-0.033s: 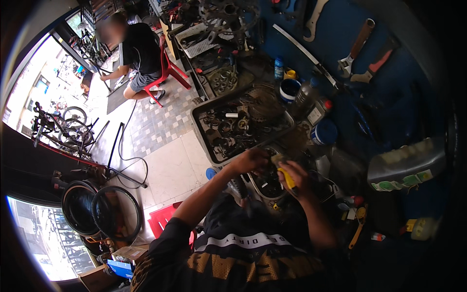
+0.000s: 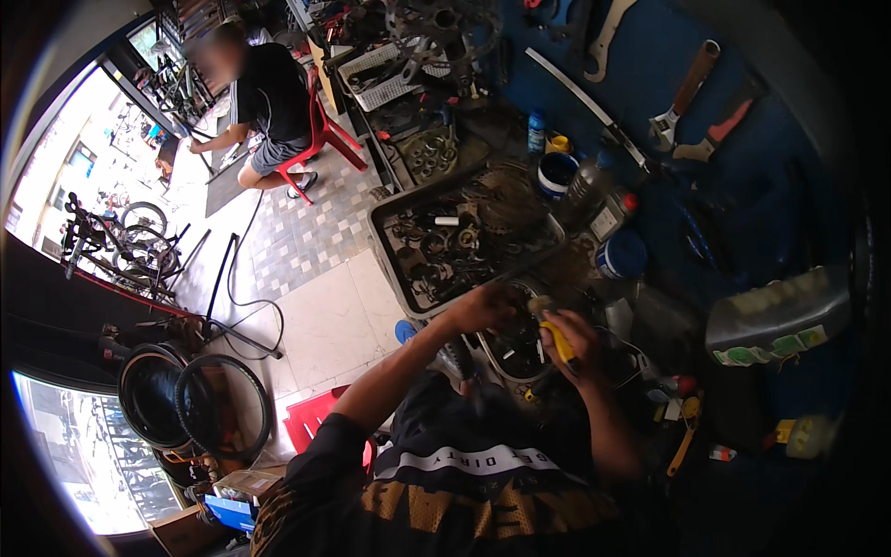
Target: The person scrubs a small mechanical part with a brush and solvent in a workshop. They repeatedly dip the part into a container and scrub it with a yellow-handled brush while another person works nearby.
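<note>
My right hand (image 2: 575, 342) is wrapped round a brush-like tool (image 2: 560, 343) with a yellow handle and a pale tan head. The head points toward my left hand (image 2: 492, 309), which is closed, with its fingers curled in shadow. Whatever those fingers hold is too dark to make out. Both hands are above a small oval basin (image 2: 491, 357) with dark contents and a few pale bits in it. Just beyond lies a grey tray (image 2: 397, 290) full of greasy metal bike parts, with toothed sprockets (image 2: 506, 206) at its far right.
Blue-and-white tubs (image 2: 622, 253) and bottles (image 2: 608, 218) crowd the right. Tools, including an adjustable wrench (image 2: 682, 97), hang on the blue wall. A person (image 2: 269, 102) sits on a red chair (image 2: 320, 135) at the far left. Tyres (image 2: 223, 404) lean at left.
My right hand and the yellow-handled tool have shifted slightly to the right, away from my left hand. The whole view has moved a little; the rest looks the same.
</note>
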Demonstrator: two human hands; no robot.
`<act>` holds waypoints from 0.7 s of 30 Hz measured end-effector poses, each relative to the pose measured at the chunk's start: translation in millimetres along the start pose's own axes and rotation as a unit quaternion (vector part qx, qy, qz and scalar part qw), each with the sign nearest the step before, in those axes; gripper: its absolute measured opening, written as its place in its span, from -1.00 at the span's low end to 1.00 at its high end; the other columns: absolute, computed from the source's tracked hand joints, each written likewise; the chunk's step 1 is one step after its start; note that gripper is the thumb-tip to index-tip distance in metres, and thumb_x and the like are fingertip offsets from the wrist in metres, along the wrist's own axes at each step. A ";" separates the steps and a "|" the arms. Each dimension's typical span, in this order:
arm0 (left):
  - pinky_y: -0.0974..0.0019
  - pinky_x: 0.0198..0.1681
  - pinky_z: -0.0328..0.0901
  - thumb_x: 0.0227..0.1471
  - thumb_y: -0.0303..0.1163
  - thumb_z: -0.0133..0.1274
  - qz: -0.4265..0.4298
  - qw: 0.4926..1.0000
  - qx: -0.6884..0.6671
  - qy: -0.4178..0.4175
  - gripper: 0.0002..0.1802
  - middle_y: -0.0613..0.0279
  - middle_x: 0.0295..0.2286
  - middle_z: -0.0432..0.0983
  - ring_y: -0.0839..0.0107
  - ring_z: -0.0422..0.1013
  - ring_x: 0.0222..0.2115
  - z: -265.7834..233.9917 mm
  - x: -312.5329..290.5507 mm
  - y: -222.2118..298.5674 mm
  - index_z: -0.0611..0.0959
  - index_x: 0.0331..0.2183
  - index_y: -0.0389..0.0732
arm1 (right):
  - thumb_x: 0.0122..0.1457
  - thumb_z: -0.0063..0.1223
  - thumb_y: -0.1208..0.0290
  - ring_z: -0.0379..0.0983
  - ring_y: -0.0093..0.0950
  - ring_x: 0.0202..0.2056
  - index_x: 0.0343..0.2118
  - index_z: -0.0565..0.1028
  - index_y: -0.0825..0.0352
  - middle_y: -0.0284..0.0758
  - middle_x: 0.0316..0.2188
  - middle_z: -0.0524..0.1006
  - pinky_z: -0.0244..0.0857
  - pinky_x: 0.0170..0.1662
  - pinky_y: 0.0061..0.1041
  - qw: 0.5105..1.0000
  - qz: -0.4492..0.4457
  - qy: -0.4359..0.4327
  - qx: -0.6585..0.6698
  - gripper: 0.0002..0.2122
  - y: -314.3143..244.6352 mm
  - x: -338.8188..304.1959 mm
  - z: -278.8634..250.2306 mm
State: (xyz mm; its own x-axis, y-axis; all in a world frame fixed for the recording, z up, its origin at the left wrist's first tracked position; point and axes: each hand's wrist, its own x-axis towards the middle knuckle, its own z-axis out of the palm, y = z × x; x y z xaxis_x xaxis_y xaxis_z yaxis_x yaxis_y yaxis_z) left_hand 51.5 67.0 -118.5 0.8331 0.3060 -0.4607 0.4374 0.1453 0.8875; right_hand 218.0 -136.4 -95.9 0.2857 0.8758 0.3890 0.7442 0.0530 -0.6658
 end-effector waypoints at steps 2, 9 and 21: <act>0.28 -0.21 0.56 0.18 -0.35 0.28 0.218 0.965 0.138 0.037 -0.46 0.02 -0.15 0.58 0.25 0.59 -0.15 3.9 -12.4 28.9 0.56 0.16 -0.22 | 0.31 0.26 0.28 0.64 -0.23 -0.16 -0.02 0.65 0.36 -0.15 -0.14 0.65 0.49 -0.07 -0.33 0.997 0.068 0.026 0.007 -0.71 -5.7 -10.1 -12.1; -0.04 0.09 0.49 0.05 -0.24 0.35 0.510 0.777 0.353 0.111 -0.21 -0.19 0.13 0.38 -0.31 0.44 0.04 44.8 -50.2 84.4 0.41 0.23 -0.27 | 0.34 0.19 0.23 0.59 -0.14 -0.08 -0.04 0.61 0.42 -0.10 -0.18 0.62 0.45 0.00 -0.22 0.987 0.152 0.030 -0.051 -0.68 -7.4 -44.6 -17.4; 0.11 -0.06 0.51 0.03 -0.31 0.35 0.398 0.882 0.200 0.154 -0.46 -0.07 -0.15 0.67 0.01 0.62 -0.18 -136.5 35.0 56.6 0.65 0.06 -0.21 | 0.36 0.19 0.24 0.62 -0.34 -0.11 -0.01 0.63 0.40 -0.18 -0.19 0.67 0.46 -0.02 -0.36 0.945 0.296 0.116 -0.074 -0.68 -55.9 -41.1 36.3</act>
State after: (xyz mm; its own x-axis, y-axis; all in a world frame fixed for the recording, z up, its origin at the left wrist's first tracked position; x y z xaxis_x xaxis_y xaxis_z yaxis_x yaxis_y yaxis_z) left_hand 59.3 214.4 -82.6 0.8257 0.4117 0.3856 -0.1079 -0.5556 0.8244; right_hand 142.8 -158.0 -97.8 0.7910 0.6006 0.1163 0.4829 -0.4963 -0.7215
